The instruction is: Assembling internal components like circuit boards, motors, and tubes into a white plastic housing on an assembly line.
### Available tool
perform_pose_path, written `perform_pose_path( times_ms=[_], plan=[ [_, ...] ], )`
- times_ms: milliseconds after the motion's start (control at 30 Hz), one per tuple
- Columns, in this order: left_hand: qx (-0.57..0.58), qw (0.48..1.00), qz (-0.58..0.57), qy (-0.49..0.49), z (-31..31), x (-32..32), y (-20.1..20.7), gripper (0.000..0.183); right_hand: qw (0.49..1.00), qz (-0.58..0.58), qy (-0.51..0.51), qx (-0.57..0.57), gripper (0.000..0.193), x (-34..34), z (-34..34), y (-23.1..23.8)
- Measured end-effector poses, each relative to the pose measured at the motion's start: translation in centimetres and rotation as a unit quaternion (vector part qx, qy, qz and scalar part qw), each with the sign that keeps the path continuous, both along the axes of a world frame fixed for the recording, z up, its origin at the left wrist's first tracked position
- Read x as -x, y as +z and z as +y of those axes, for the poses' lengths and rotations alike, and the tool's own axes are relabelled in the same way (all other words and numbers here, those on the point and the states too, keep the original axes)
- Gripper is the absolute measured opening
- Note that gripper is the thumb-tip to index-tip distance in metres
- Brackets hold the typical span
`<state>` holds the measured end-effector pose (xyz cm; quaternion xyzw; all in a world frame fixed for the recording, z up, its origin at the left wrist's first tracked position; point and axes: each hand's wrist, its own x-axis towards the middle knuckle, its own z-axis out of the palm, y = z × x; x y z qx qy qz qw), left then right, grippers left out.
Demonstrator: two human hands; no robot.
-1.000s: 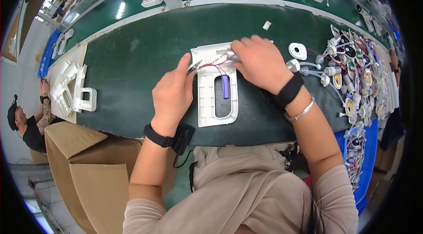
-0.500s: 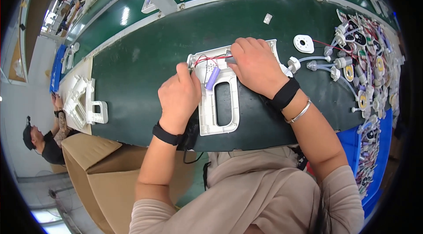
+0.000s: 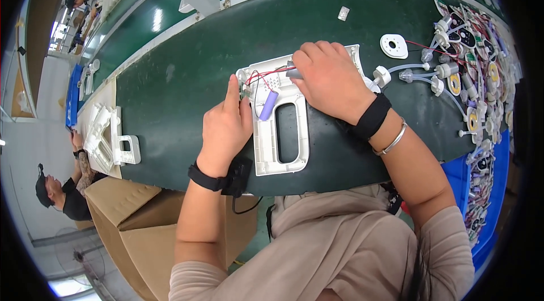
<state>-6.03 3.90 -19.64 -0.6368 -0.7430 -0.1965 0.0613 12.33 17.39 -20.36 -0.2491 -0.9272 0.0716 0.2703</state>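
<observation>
Seen from the head camera, a white plastic housing [image 3: 281, 125] with a long handle slot lies flat on the dark green worktop [image 3: 181, 80], just in front of the person's body. A small purple cylindrical cell [image 3: 268, 105] sits in the housing beside the slot, and thin red wires [image 3: 262, 76] run across the housing's upper part.

The left hand [image 3: 226, 128] rests on the housing's left edge, its index finger stretched up to the top left corner by the small circuit board there; its grip is loose, the fingers partly curled and not closed around anything, only pressing on the housing. A black strap sits on that wrist.

The right hand [image 3: 328, 80] lies over the housing's upper right part, fingers folded down together and pinching a small grey part [image 3: 294, 72] at the wires' end. That wrist carries a black band and a metal bangle.

To the right, a white oval plate [image 3: 394, 46] lies apart on the worktop, with white tube fittings [image 3: 408, 74] near the right wrist and a dense spread of small wired components [image 3: 481, 68] beyond them. A tiny white piece [image 3: 343, 13] lies farther up. At the left edge stand stacked white housings [image 3: 107, 136], above brown cardboard boxes [image 3: 130, 216], and another person [image 3: 56, 193] is below them.
</observation>
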Motion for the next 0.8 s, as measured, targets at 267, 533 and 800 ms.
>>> perform_pose_path(
  times_ms=[267,533,800],
  plan=[
    [0.050,0.998,-0.010,0.045,-1.6,0.0,2.0,0.048,0.998,0.015,0.068,0.009,0.056,0.0,-1.1,4.2],
    [-0.046,0.997,0.026,-0.064,-1.3,-4.3,0.6,0.022,0.989,-0.009,0.145,0.021,0.021,1.8,-3.8,3.1],
    [-0.089,0.992,-0.029,-0.080,-1.1,-3.8,0.9,0.024,0.976,0.027,0.144,0.163,0.021,2.1,-2.9,3.3]
  ],
)
